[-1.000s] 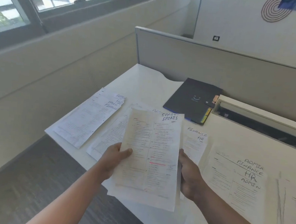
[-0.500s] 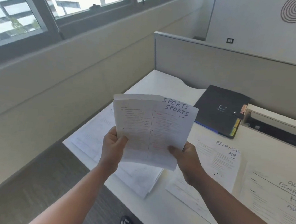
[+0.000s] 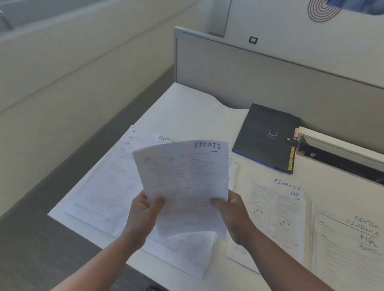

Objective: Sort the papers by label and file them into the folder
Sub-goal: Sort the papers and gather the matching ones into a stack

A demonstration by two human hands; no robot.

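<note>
Two hands, left hand (image 3: 144, 207) and right hand (image 3: 232, 213), each with a closed grip on the lower corners of the SPORTS sheets (image 3: 184, 182), raised clear of the surface (image 3: 189, 112) and tilted since a second ago, when flatter and lower. Black folder (image 3: 265, 136) closed, beyond the sheets and to their right; labelled paper stacks (image 3: 278, 210) beneath and right. Apparently squared up, ready for filing.

My white tabletop (image 3: 189, 112) had paper piles spread flat all over: an ADMIN pile (image 3: 112, 184) at left, a FINANCE/HR stack (image 3: 276, 212), another labelled stack (image 3: 351, 254) at right, plus the dark folder (image 3: 264, 136) lying at the back.
</note>
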